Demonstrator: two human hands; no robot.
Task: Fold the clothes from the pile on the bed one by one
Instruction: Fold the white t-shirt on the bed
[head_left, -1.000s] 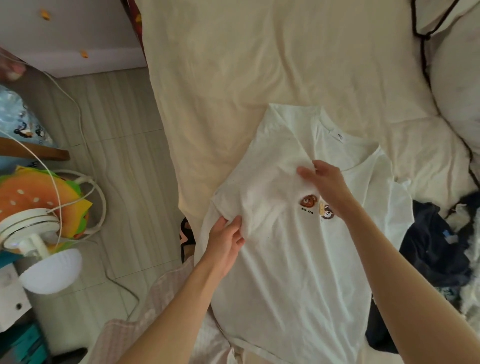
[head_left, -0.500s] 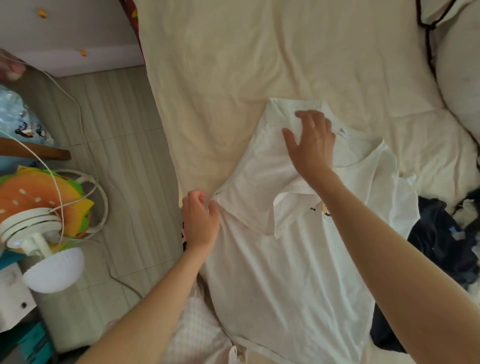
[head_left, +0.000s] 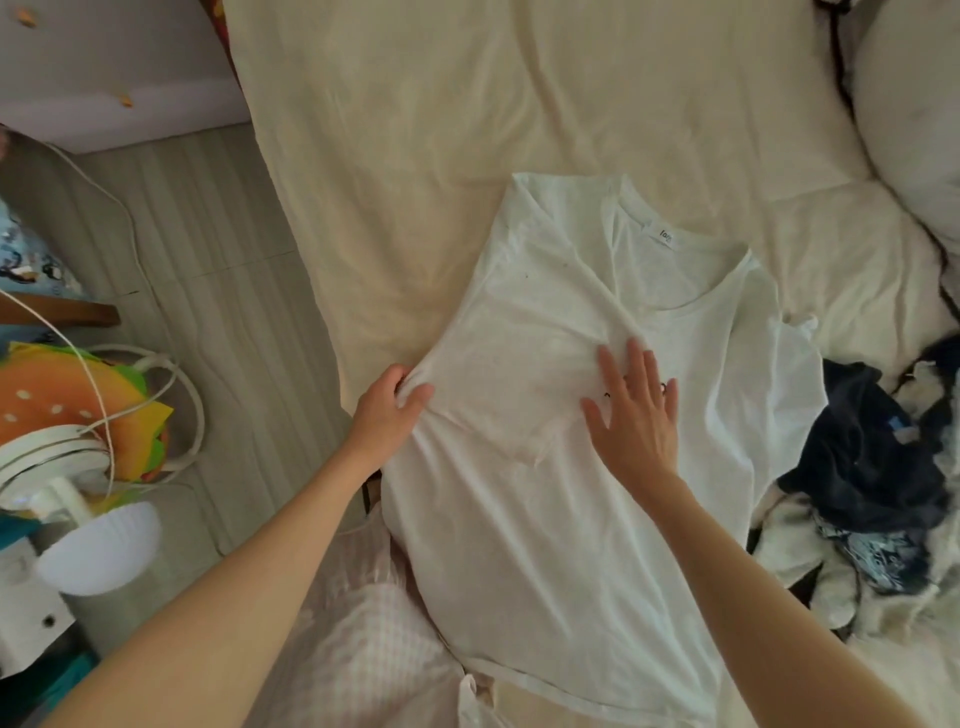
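On the bed (head_left: 467, 130) a white shirt (head_left: 545, 519) lies face up, near the edge by the floor. Its left side is folded in over the chest, so the sleeve there is tucked away.

The left hand (head_left: 387, 410) pinches the folded edge of the shirt, with fingers and thumb closed on a bit of cloth. The right hand (head_left: 631, 415) lies flat and open on the chest. It holds nothing and only presses the cloth down.

I think the person is making the first side fold and smoothing it. Next, I guess, the right side must be folded in the same way, so the right hand needs to reach for the far sleeve and bring it over evenly.

A pile (head_left: 872, 499) of dark and light clothes waits just beside the shirt on the right. It is cut off at the edge, so I cannot tell how many pieces are left. The small picture on the shirt is mostly hidden under the right hand. The bottom hem is partly hidden by the arms.
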